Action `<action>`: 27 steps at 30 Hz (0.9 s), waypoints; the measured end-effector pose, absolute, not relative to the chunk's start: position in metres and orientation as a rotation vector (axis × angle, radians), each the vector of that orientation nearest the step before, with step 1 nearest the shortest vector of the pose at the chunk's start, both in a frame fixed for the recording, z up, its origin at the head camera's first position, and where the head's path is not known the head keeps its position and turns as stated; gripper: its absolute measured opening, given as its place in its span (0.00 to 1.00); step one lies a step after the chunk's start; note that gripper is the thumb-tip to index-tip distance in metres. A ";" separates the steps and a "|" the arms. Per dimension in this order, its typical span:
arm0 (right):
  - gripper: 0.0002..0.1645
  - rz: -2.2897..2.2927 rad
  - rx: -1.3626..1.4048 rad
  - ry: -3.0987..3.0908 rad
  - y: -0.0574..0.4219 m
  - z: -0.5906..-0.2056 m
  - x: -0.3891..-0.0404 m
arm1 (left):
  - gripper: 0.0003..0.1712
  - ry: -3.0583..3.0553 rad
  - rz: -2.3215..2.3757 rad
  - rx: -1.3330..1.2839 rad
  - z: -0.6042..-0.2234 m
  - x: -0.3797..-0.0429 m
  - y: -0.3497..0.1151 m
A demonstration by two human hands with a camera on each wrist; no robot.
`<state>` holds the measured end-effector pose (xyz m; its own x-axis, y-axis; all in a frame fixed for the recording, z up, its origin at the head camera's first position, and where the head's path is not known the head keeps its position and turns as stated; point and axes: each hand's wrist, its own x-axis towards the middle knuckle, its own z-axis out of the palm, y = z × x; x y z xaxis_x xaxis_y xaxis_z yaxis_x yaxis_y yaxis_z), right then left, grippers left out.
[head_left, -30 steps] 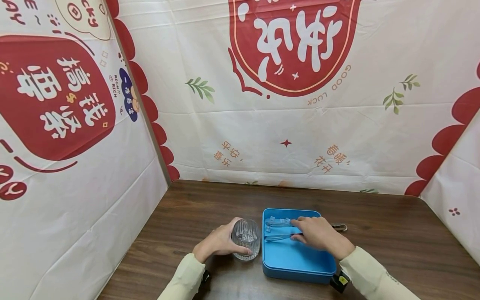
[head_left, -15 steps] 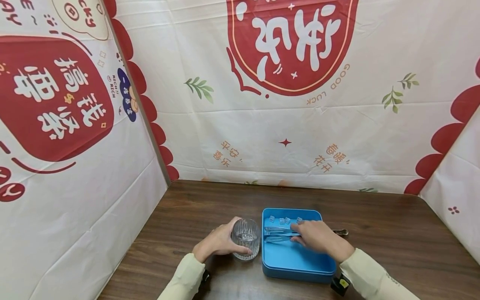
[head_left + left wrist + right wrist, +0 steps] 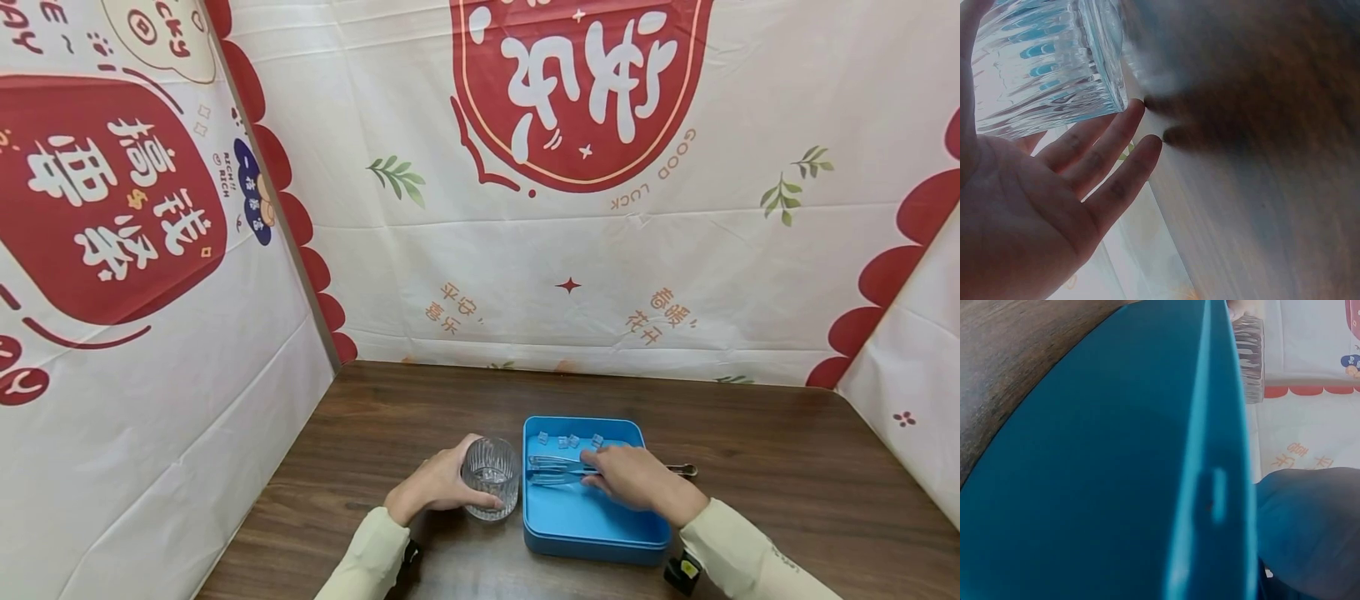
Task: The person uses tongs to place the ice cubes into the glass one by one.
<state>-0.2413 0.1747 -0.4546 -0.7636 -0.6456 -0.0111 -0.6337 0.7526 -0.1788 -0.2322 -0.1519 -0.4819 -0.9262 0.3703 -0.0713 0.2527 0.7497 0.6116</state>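
Observation:
A ribbed clear drinking glass [image 3: 491, 477] stands on the table at the left of a blue box [image 3: 592, 550]. My left hand [image 3: 442, 481] holds it, thumb across the near side; in the left wrist view the other fingers reach toward the table, some apart from the glass. My right hand [image 3: 637, 479] grips metal tongs [image 3: 551, 469] over the box, their arms lying close together. Between the tips I cannot make out anything held. Several small clear cubes [image 3: 573, 440] lie along the box's far side. In the right wrist view the box wall [image 3: 1104, 462] hides most of the tongs.
The brown wooden table [image 3: 420, 408] extends all round the box. A printed white cloth [image 3: 525, 292] hangs behind it, with another cloth panel [image 3: 247, 400] along the left side and one at the right.
The tongs' arms have drawn together and shifted a little toward me, away from the cubes. One more cube shows by the right hand. The left hand and glass stay put.

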 end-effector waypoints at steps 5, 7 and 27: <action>0.15 -0.278 -1.049 2.864 0.176 -0.458 -0.242 | 0.53 2.759 0.928 0.495 -0.483 -0.232 -0.152; 0.15 -0.285 -1.050 2.864 0.177 -0.459 -0.242 | 0.53 2.757 0.928 0.493 -0.484 -0.232 -0.152; 0.16 -0.329 -1.045 2.884 0.176 -0.462 -0.243 | 0.52 2.734 0.942 0.483 -0.481 -0.234 -0.152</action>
